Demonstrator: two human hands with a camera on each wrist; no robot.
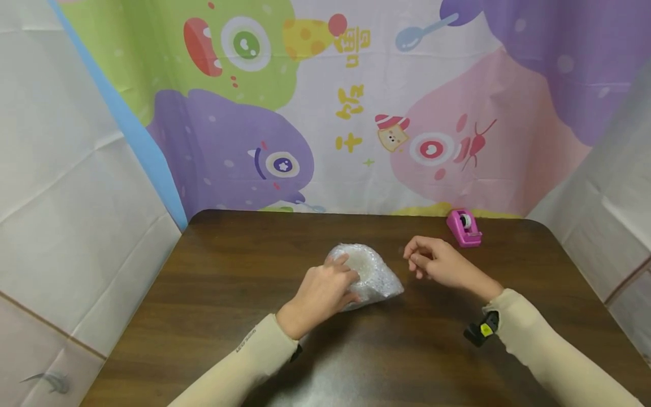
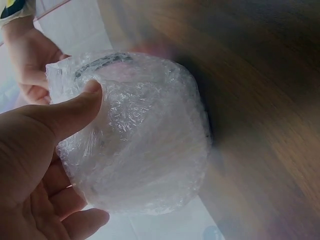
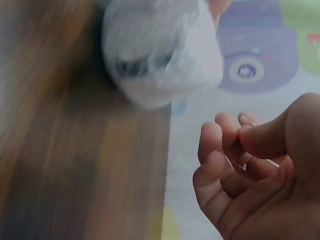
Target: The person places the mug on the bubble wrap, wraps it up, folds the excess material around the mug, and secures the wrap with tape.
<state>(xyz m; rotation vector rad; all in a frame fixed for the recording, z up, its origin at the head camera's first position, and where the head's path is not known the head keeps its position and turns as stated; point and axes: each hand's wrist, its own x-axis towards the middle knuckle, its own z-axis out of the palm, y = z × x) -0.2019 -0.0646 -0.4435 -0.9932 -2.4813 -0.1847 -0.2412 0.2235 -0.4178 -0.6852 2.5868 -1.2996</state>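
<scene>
A round, bowl-like thing in bubble wrap [image 1: 378, 274] stands tilted near the middle of the table. My left hand [image 1: 325, 285] grips it, the thumb [image 2: 75, 107] pressed on the plastic and the other fingers curled round the far side. Dark and pinkish marks show through the layers, but the thing inside is mostly hidden. To the right, my right hand [image 1: 439, 263] hovers over the table, apart from the bundle. Its thumb meets the curled fingers [image 3: 212, 167], and thin shiny edges like a bit of clear tape [image 3: 239, 165] glint between them.
A pink tape dispenser [image 1: 465, 229] with a white-cored roll stands at the table's back right corner. Behind the dark wooden table [image 1: 229, 271] hangs a cloth printed with cartoon monsters [image 1: 351, 186]. Pale sheets [image 1: 76, 141] line the sides.
</scene>
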